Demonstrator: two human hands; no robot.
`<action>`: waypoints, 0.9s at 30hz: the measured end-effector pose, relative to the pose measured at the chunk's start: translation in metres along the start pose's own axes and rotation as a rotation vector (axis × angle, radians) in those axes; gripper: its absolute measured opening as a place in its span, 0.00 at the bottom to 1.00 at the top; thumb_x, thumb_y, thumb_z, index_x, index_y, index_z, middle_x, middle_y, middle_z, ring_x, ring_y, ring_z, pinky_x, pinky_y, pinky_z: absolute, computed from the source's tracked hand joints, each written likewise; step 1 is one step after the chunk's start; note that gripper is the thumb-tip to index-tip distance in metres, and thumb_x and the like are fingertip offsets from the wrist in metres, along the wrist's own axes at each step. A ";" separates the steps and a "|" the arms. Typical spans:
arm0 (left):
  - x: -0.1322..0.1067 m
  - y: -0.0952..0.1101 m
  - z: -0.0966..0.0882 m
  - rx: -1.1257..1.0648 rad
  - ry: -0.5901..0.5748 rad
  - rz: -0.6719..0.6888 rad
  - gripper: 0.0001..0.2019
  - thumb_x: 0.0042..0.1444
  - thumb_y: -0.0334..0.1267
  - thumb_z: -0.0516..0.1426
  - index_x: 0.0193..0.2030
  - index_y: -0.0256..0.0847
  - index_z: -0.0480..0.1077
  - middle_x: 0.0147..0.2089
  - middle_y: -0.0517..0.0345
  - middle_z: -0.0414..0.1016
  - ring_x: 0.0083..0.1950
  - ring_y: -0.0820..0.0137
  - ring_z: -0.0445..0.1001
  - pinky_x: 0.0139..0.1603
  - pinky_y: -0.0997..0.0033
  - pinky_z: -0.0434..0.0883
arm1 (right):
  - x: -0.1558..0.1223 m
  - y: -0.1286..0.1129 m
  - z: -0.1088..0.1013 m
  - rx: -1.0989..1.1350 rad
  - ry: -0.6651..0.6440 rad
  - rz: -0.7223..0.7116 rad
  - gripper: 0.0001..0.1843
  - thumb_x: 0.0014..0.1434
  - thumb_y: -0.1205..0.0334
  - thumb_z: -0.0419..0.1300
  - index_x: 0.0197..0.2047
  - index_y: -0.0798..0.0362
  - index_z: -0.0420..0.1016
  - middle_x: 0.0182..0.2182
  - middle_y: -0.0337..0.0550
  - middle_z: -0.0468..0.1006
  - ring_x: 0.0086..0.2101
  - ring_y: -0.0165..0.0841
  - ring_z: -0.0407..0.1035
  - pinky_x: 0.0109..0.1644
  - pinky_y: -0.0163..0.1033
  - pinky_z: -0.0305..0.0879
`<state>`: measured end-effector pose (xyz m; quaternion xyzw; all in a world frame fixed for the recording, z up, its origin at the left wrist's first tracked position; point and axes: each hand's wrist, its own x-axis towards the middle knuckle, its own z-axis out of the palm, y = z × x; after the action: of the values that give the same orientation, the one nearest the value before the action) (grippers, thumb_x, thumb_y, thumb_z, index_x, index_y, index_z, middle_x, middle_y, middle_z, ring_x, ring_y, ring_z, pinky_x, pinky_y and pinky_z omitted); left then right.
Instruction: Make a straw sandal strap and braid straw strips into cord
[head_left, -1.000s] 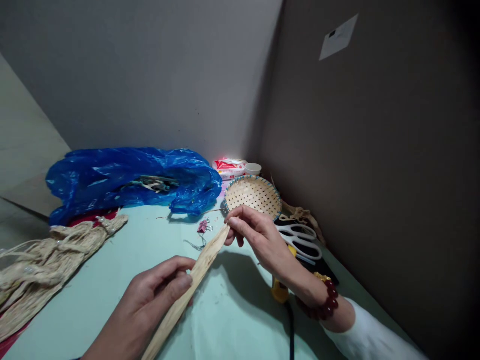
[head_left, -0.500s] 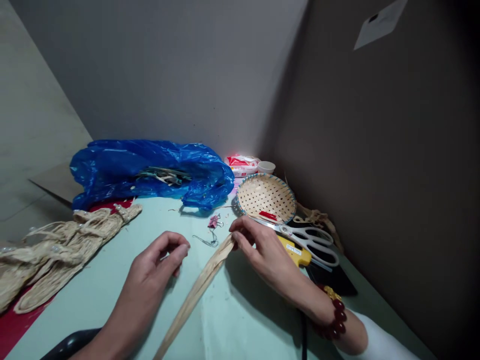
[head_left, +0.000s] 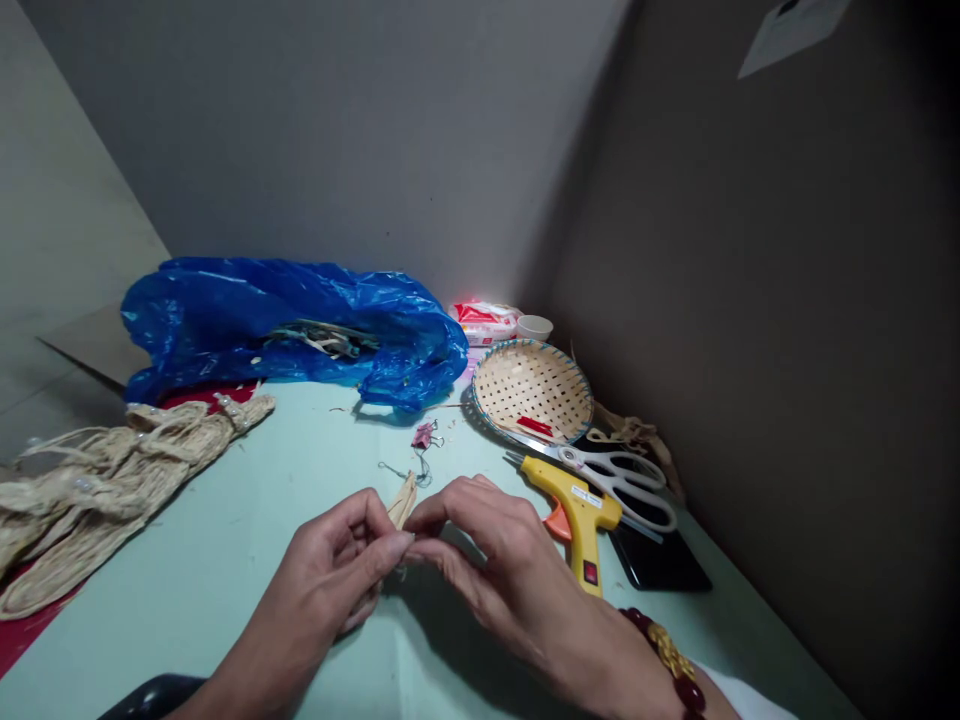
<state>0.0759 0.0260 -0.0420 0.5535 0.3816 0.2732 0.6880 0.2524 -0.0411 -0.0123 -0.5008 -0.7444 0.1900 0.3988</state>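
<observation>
A pale, straw-coloured strip of dried plant fibre (head_left: 403, 502) sticks up between my two hands, over the middle of the table. Thumb and forefinger of my left hand (head_left: 341, 565) pinch it from the left. My right hand (head_left: 499, 555) pinches it from the right, fingertips touching those of the left. Most of the strip is hidden by the fingers. Just beyond it lies a thin, tangled dark thread (head_left: 418, 470), with a pink binder clip (head_left: 424, 436) behind. To the right of my right hand is a yellow glue gun (head_left: 576, 498) with an orange trigger.
Scissors (head_left: 611, 475) with pale handles lie against a shallow woven basket (head_left: 529, 385) holding red bits. A dark flat device (head_left: 660, 560) is under them. Woven fibre pieces with beads (head_left: 135, 475) lie left. A blue plastic bag (head_left: 300, 300) and a small white cup (head_left: 535, 327) stand at the back.
My right hand has drawn the strip's end down and left to meet my left hand, which now grips it too. The strip no longer trails toward the near edge. More of the glue gun shows.
</observation>
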 end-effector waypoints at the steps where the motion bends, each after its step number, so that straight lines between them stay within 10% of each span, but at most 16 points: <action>1: 0.000 0.000 0.001 -0.021 0.000 -0.009 0.18 0.54 0.51 0.64 0.27 0.42 0.63 0.18 0.75 0.52 0.18 0.82 0.45 0.18 0.79 0.45 | -0.001 0.002 0.002 -0.008 0.009 -0.010 0.07 0.68 0.63 0.56 0.41 0.55 0.74 0.35 0.41 0.79 0.36 0.32 0.71 0.43 0.37 0.63; 14: -0.009 -0.002 0.011 -0.389 -0.103 -0.157 0.15 0.58 0.42 0.61 0.26 0.41 0.62 0.18 0.71 0.55 0.18 0.81 0.43 0.17 0.81 0.44 | -0.007 0.005 0.014 -0.329 0.107 -0.354 0.15 0.68 0.74 0.46 0.42 0.64 0.74 0.27 0.48 0.75 0.29 0.35 0.66 0.37 0.43 0.59; 27: -0.011 -0.004 0.016 -0.428 -0.221 -0.212 0.16 0.58 0.45 0.61 0.28 0.42 0.60 0.18 0.71 0.54 0.18 0.81 0.40 0.16 0.79 0.41 | -0.007 0.011 0.021 -0.211 0.179 -0.261 0.09 0.65 0.72 0.51 0.32 0.54 0.65 0.26 0.39 0.68 0.27 0.30 0.61 0.37 0.39 0.56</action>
<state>0.0832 0.0072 -0.0415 0.3790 0.2933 0.2120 0.8517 0.2435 -0.0399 -0.0351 -0.4540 -0.7805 0.0122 0.4297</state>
